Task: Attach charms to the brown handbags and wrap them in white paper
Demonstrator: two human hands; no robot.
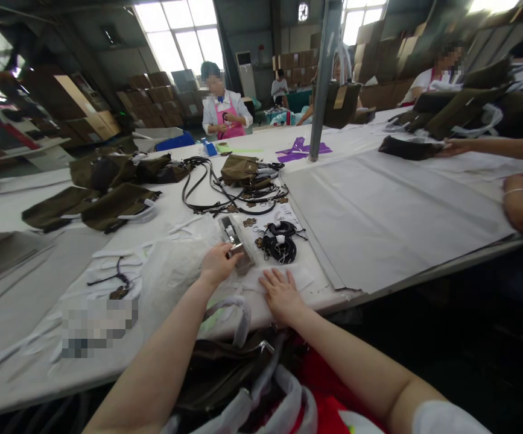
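Observation:
My left hand (216,264) is over a clear plastic box (246,263), its fingers and thumb closed around a small shiny metal piece (234,247) whose exact kind I cannot make out. My right hand (283,296) lies with fingers spread on a thin white sheet (304,276) at the table's near edge. Beyond it are coiled black straps (283,248) and several brown patterned charms (249,222). On my lap rests a dark bag (218,367) with handles wrapped in white padding (286,401).
Olive bags (119,205) lie at the left, and another small bag (239,170) with long black straps sits ahead. A grey post (322,84) rises from the table (309,175). At right, a co-worker's hand (453,147) touches a dark pouch (408,148). Another person (227,114) stands opposite.

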